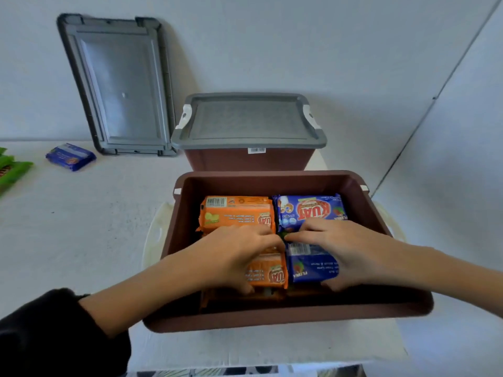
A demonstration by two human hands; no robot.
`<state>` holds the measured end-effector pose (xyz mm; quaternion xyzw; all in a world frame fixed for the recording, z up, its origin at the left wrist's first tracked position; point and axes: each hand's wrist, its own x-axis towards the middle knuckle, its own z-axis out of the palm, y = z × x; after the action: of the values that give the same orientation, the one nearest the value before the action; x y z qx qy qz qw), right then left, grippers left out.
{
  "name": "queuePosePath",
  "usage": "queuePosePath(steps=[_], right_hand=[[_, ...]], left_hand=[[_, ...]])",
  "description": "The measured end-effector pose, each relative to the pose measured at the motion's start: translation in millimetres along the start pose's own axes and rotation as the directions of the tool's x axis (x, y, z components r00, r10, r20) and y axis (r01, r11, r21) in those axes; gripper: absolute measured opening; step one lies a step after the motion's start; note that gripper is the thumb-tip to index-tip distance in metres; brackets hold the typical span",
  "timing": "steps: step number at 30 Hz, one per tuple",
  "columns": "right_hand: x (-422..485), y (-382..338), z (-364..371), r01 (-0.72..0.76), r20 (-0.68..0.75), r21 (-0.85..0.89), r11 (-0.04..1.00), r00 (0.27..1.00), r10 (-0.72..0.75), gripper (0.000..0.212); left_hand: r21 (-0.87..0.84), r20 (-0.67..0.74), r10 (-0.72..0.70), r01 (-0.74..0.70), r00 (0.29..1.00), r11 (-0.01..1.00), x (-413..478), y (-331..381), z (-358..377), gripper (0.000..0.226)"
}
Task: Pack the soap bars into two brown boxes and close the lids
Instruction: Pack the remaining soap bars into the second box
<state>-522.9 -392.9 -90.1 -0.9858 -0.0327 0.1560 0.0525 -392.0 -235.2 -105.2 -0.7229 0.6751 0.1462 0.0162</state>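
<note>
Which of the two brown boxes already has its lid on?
The far brown plastic box, capped by a grey lid; the near brown box is open, soap bars showing.

A white desk fills the lower half of the view, its top marked with faint grey specks and scuffs. Its front edge runs along the bottom, and below that edge shows a narrow strip of dark-and-light patterned floor, too blurred to read. A cream-white plastic piece, tray or lid, I cannot tell which, lies flat on the desk. It sticks out on both sides from under the open brown box, with a slot-shaped handle hole on its left side. Behind the desk stands a plain pale blue-grey wall. On the right, a thin dark line crosses it diagonally.
</note>
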Motion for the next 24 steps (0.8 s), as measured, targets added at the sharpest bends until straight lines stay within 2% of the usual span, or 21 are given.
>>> queuePosePath(steps=[4,9,13,16,18,21,24], right_hand=[[3,-3,10,0.016,0.036,-0.113,0.993,0.999,-0.012,0.077],[6,-2,14,0.037,0.067,-0.121,0.992,0.997,-0.029,0.078],[6,-1,15,0.06,0.055,-0.15,0.987,0.997,-0.053,0.076],[6,-1,14,0.064,0.057,-0.148,0.987,0.997,-0.056,0.071],[6,-1,9,0.057,0.033,-0.101,0.993,0.998,-0.054,0.067],[7,-7,-9,0.061,-0.068,-0.012,0.998,0.996,-0.061,0.051],[17,-16,-39,0.059,-0.195,0.067,0.996,0.98,-0.044,0.042]], left_hand=[[0.138,0.022,-0.004,0.001,1.0,0.99,2,6,8,0.08],[0.314,0.012,0.057,-0.058,0.998,0.948,2,5,12,0.078],[0.356,0.012,0.094,-0.092,0.996,0.93,3,3,10,0.069],[0.31,0.063,0.076,-0.092,0.995,0.946,3,3,10,0.065],[0.245,0.04,0.083,-0.091,0.996,0.965,1,0,9,0.062],[-0.021,-0.149,0.067,-0.071,0.987,0.997,-7,-8,0,0.048],[-0.246,-0.369,-0.02,-0.077,0.929,0.966,-19,-19,-20,0.026]])
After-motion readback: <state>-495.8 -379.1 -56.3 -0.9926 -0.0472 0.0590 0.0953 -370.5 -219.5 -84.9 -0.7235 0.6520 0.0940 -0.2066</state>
